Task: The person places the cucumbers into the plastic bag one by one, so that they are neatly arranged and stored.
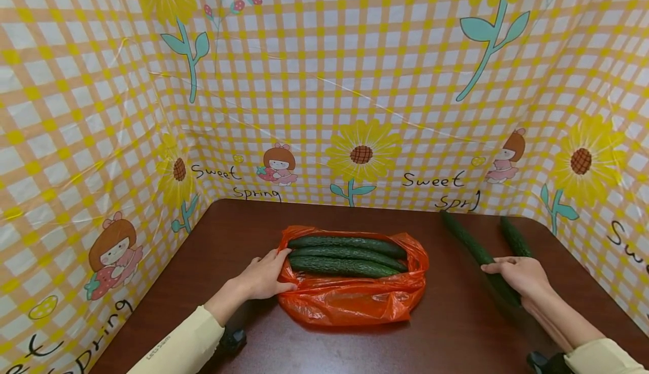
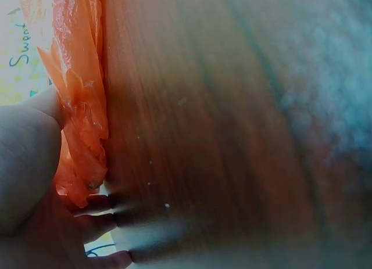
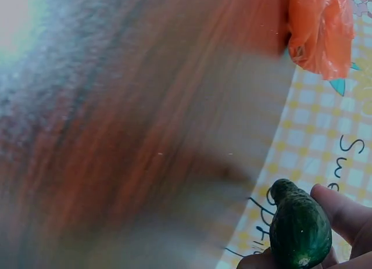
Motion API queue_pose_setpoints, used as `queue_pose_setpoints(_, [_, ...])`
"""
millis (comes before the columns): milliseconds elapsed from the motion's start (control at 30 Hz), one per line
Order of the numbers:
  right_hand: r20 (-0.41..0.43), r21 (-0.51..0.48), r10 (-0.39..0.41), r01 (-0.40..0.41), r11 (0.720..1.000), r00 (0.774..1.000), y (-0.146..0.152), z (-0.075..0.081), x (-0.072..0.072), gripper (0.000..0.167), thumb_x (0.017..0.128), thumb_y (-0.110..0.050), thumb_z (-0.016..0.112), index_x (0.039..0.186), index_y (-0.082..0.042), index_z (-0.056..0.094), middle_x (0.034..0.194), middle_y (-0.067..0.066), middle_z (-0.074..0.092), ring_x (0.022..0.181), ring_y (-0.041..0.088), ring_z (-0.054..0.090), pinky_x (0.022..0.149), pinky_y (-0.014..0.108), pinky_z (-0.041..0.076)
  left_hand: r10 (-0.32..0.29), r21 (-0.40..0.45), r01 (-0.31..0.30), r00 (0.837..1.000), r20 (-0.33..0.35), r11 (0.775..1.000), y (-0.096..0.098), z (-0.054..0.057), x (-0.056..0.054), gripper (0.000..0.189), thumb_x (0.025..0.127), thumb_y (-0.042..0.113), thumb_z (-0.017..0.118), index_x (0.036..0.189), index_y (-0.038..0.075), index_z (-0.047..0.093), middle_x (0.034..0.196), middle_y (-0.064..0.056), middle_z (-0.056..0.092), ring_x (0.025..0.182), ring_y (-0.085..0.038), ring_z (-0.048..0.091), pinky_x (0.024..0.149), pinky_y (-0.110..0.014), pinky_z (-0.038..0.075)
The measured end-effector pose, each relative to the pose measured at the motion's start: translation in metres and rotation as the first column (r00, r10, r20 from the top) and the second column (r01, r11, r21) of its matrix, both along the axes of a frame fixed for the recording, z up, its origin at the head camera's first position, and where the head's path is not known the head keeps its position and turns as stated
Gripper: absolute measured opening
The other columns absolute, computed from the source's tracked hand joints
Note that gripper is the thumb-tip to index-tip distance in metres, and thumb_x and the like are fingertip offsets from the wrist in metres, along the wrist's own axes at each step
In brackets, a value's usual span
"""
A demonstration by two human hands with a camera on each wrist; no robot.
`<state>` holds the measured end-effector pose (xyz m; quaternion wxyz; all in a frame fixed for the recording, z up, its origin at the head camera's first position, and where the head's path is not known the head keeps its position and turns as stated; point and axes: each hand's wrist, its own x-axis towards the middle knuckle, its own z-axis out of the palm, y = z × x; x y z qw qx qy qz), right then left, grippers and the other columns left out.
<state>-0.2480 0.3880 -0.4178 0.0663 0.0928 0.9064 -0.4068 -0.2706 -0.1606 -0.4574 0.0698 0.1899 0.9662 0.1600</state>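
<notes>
In the head view my right hand (image 1: 522,278) grips a long dark green cucumber (image 1: 466,241), thumb and fingers about its nearer half. In the right wrist view that cucumber (image 3: 299,228) appears nearly end-on between thumb and fingers. A second cucumber (image 1: 514,236) lies just beyond this hand, partly hidden by it. Three cucumbers (image 1: 345,255) lie side by side in the mouth of an orange plastic bag (image 1: 350,303). At the bag's left end rests my left hand (image 1: 263,275), thumb and fingers spread against it. The left wrist view shows its straight fingers (image 2: 96,222) past the crumpled bag (image 2: 81,100).
Under everything is a dark brown wooden table (image 1: 243,222). A yellow checked cloth (image 1: 314,92) with sunflowers and cartoon girls rises as walls at the back and both sides. Dark straps with black devices (image 1: 233,340) sit at the wrists.
</notes>
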Motion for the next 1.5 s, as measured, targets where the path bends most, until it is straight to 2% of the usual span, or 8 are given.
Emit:
queue_pose_setpoints(100, [0.027, -0.002, 0.005, -0.005, 1.0, 1.0, -0.003, 0.004, -0.001, 0.076, 0.097, -0.044, 0.062, 0.144, 0.013, 0.044, 0.156, 0.041, 0.016, 0.137, 0.064, 0.016, 0.106, 0.071, 0.03, 0.0, -0.007, 0.0, 1.0, 0.002, 1.0, -0.001, 0.0, -0.001, 0.092, 0.09, 0.056, 0.069, 0.158, 0.01, 0.03, 0.158, -0.022, 0.037, 0.147, -0.037, 0.035, 0.115, -0.06, 0.029])
queue_pose_setpoints(167, [0.027, 0.004, 0.011, -0.011, 1.0, 1.0, -0.005, 0.008, -0.002, 0.08, 0.097, -0.046, 0.062, 0.146, 0.013, 0.04, 0.155, 0.042, 0.015, 0.137, 0.064, 0.017, 0.106, 0.07, 0.03, 0.0, -0.009, 0.0, 1.0, 0.0, 1.0, -0.001, 0.001, -0.001, 0.091, 0.09, 0.055, 0.07, 0.158, 0.009, 0.03, 0.158, -0.022, 0.037, 0.147, -0.037, 0.035, 0.115, -0.06, 0.029])
queue_pose_setpoints(367, [0.005, 0.026, 0.049, -0.049, 0.998, 0.999, -0.014, 0.017, -0.001, 0.077, 0.097, -0.044, 0.063, 0.145, 0.013, 0.042, 0.154, 0.042, 0.02, 0.133, 0.063, 0.025, 0.102, 0.068, 0.035, 0.001, 0.002, -0.001, 1.0, 0.006, 1.0, 0.0, 0.0, -0.001, 0.091, 0.09, 0.054, 0.07, 0.158, 0.009, 0.03, 0.158, -0.022, 0.037, 0.147, -0.037, 0.035, 0.115, -0.061, 0.028])
queue_pose_setpoints(667, [-0.005, 0.044, 0.119, -0.119, 0.992, 0.993, -0.025, 0.028, -0.002, 0.078, 0.095, -0.043, 0.066, 0.146, 0.011, 0.042, 0.154, 0.041, 0.025, 0.133, 0.063, 0.029, 0.1, 0.069, 0.037, 0.006, 0.005, -0.006, 1.0, 0.008, 1.0, 0.0, -0.002, -0.001, 0.091, 0.089, 0.053, 0.071, 0.158, 0.009, 0.03, 0.157, -0.022, 0.038, 0.146, -0.036, 0.037, 0.115, -0.061, 0.028])
queue_pose_setpoints(1100, [-0.065, 0.09, 0.2, -0.193, 0.977, 0.978, -0.038, 0.037, -0.007, 0.068, 0.096, -0.041, 0.066, 0.141, 0.007, 0.051, 0.148, 0.038, 0.04, 0.127, 0.058, 0.043, 0.091, 0.055, 0.049, 0.008, 0.011, -0.009, 1.0, 0.02, 1.0, 0.0, -0.001, 0.0, 0.092, 0.089, 0.054, 0.071, 0.158, 0.009, 0.029, 0.158, -0.022, 0.037, 0.146, -0.037, 0.036, 0.115, -0.061, 0.028])
queue_pose_setpoints(1500, [-0.052, 0.058, 0.271, -0.268, 0.962, 0.961, -0.051, 0.043, -0.013, 0.069, 0.095, -0.042, 0.068, 0.143, 0.003, 0.051, 0.15, 0.038, 0.037, 0.135, 0.057, 0.037, 0.098, 0.063, 0.042, 0.006, 0.001, -0.006, 1.0, 0.009, 1.0, -0.001, -0.001, -0.001, 0.091, 0.09, 0.055, 0.07, 0.158, 0.01, 0.03, 0.157, -0.021, 0.037, 0.145, -0.037, 0.038, 0.115, -0.061, 0.029])
